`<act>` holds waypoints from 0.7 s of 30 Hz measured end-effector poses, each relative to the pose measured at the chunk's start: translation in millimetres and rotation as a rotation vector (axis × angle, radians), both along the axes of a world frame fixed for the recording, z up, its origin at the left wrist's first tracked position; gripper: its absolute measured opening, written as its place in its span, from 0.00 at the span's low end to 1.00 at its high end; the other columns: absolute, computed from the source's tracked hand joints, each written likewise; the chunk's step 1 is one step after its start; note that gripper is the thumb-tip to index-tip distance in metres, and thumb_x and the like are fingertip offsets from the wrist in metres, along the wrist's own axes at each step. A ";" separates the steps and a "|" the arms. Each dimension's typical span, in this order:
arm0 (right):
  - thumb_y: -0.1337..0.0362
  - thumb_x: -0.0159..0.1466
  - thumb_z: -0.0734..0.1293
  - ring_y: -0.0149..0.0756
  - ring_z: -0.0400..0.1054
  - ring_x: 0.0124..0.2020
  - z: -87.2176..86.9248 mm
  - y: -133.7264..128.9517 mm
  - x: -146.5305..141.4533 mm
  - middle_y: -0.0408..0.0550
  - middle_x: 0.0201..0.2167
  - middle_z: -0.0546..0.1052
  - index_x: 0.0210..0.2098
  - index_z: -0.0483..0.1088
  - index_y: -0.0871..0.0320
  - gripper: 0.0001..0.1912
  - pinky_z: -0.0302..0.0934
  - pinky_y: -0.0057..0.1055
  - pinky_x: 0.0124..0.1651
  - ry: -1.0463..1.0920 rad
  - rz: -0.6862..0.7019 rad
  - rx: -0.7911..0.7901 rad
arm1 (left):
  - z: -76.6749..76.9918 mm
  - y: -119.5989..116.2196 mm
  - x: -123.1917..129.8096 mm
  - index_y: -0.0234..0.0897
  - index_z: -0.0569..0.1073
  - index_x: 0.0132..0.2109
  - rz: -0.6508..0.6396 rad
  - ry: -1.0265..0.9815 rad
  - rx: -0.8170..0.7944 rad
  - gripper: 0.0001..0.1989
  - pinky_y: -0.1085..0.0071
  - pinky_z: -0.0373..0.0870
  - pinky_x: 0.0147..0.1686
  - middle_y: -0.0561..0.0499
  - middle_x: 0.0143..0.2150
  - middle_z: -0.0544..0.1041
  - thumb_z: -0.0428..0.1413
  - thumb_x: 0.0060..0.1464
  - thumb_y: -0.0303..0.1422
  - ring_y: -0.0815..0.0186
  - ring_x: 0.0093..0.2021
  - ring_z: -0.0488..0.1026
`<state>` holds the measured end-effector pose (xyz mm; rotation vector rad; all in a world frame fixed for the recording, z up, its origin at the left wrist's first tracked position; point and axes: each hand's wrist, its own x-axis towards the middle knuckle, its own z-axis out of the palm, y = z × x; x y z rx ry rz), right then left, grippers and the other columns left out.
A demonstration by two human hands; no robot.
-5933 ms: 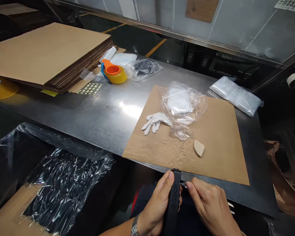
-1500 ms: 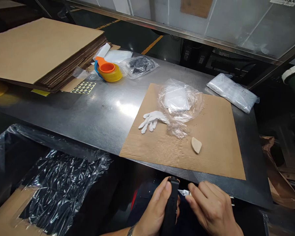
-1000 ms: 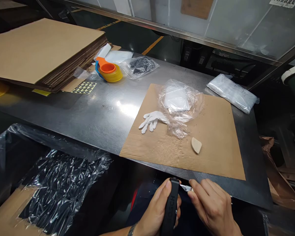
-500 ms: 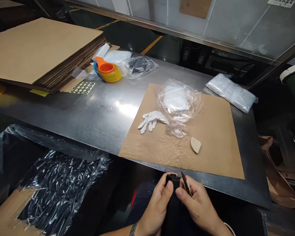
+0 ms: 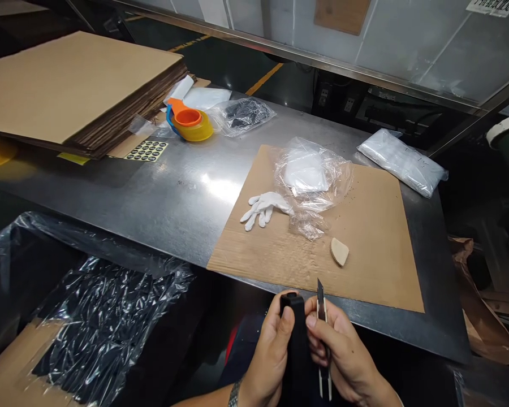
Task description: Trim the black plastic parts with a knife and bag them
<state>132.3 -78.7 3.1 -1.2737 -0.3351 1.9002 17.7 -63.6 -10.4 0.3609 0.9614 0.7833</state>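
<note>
A long black part (image 5: 297, 339) is gripped in my left hand (image 5: 274, 342), its top end pointing up and my thumb along its side. Just to the right, my right hand (image 5: 343, 345) is closed around a utility knife (image 5: 321, 311) with its dark blade pointing up and away. The blade stands a little apart from the black part. Beyond my hands, on a cardboard sheet (image 5: 377, 226), lie a beige wedge-shaped block (image 5: 339, 252), a white glove (image 5: 265, 208) and a clear plastic bag with white contents (image 5: 306, 169).
A tall cardboard stack (image 5: 80, 85) stands at the left of the metal table (image 5: 152, 203), beside an orange and yellow tape dispenser (image 5: 190, 121) and a sticker sheet (image 5: 147, 151). A wrapped white packet (image 5: 401, 161) lies back right. Black plastic-wrapped material (image 5: 110, 328) sits lower left.
The knife has turned more upright in my right hand, showing more of its body, and its blade has moved away from the black part's top. The view has shifted slightly.
</note>
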 end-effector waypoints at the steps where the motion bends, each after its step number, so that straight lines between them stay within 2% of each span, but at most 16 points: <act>1: 0.54 0.55 0.69 0.19 0.44 0.16 0.3 0.7 -1.4 0.31 0.15 0.56 0.34 0.60 0.57 0.18 0.39 0.19 0.19 0.003 -0.006 -0.011 | -2.1 -0.2 -0.4 0.39 0.67 0.46 0.008 0.005 0.032 0.18 0.71 0.67 0.38 0.49 0.40 0.74 0.52 0.54 0.45 0.65 0.38 0.72; 5: 0.54 0.54 0.69 0.20 0.42 0.16 0.5 3.7 -6.6 0.30 0.15 0.53 0.33 0.60 0.57 0.17 0.40 0.20 0.19 -0.031 -0.017 -0.040 | -9.0 -3.2 -1.0 0.41 0.65 0.47 0.023 0.007 0.119 0.18 0.66 0.66 0.44 0.48 0.43 0.74 0.51 0.55 0.47 0.61 0.43 0.71; 10: 0.57 0.53 0.68 0.20 0.42 0.16 1.3 5.7 -10.7 0.31 0.17 0.55 0.33 0.61 0.58 0.15 0.41 0.20 0.19 -0.078 -0.013 -0.029 | -11.8 -6.8 0.0 0.41 0.65 0.47 0.077 0.091 0.127 0.20 0.66 0.65 0.48 0.47 0.45 0.73 0.50 0.55 0.48 0.59 0.49 0.68; 18: 0.56 0.58 0.65 0.20 0.41 0.16 -2.0 3.4 -13.5 0.31 0.17 0.52 0.34 0.61 0.57 0.13 0.39 0.21 0.19 -0.146 -0.004 -0.017 | -15.6 -5.2 1.1 0.41 0.65 0.48 0.100 0.105 0.127 0.19 0.67 0.63 0.48 0.48 0.45 0.72 0.50 0.54 0.48 0.60 0.50 0.67; 21: 0.59 0.57 0.65 0.20 0.42 0.17 -3.9 4.3 -13.5 0.31 0.18 0.54 0.35 0.61 0.58 0.12 0.40 0.21 0.19 -0.146 -0.001 -0.014 | -17.4 -6.1 1.1 0.41 0.65 0.48 0.105 0.116 0.127 0.19 0.67 0.63 0.48 0.48 0.45 0.72 0.49 0.55 0.48 0.60 0.50 0.66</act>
